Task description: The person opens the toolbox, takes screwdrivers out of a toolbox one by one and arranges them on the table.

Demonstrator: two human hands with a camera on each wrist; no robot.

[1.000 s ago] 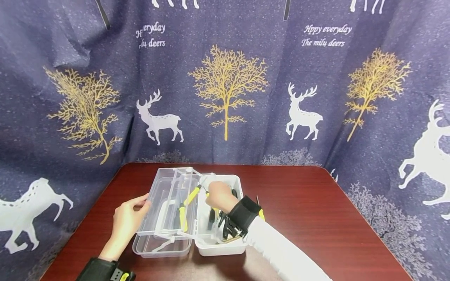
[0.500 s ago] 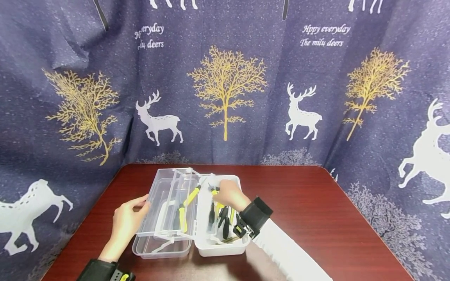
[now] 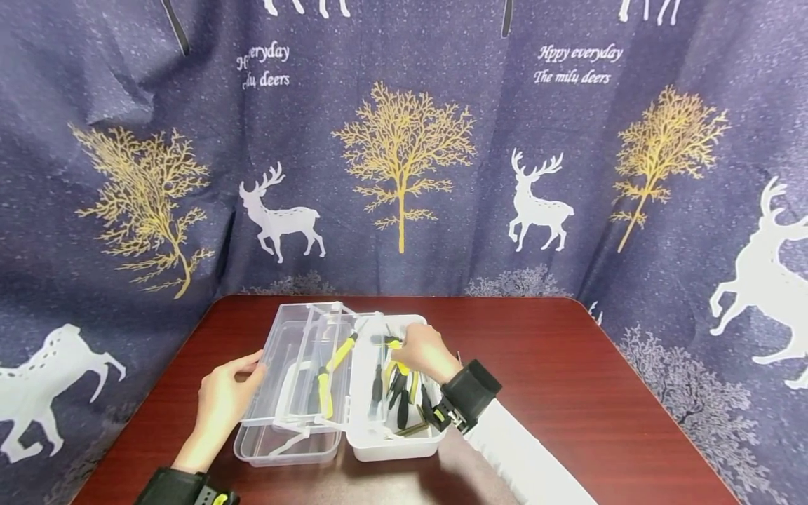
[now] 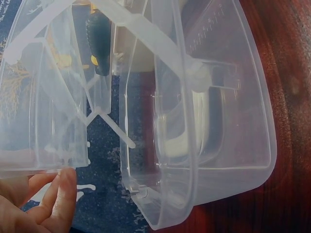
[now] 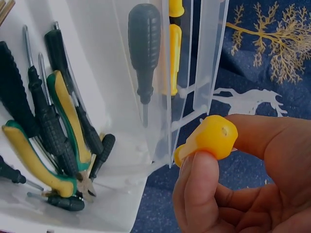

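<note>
My right hand (image 3: pixel 429 351) holds a screwdriver with a yellow handle (image 5: pixel 211 138) over the far end of the white toolbox base (image 3: pixel 404 449). In the right wrist view the handle's butt faces the camera, pinched between thumb and fingers. My left hand (image 3: pixel 227 393) pinches the near edge of the clear lift-out tray (image 4: pixel 43 145), left of the base. Inside the tray lie screwdrivers with yellow handles (image 3: pixel 341 353). Pliers with yellow-green grips (image 5: pixel 68 107) and several black screwdrivers (image 5: pixel 48 126) lie in the base.
A clear hinged lid (image 3: pixel 287 449) with a white handle spreads open to the left, below the raised trays. White hinge arms (image 4: pixel 146 39) link trays and lid. The toolbox stands on a reddish-brown table (image 3: pixel 536 379) before a deer-patterned curtain (image 3: pixel 442 266).
My right hand has shifted right, away from the trays, still holding the yellow-handled screwdriver. More tools in the base are uncovered. My left hand keeps its grip on the tray.
</note>
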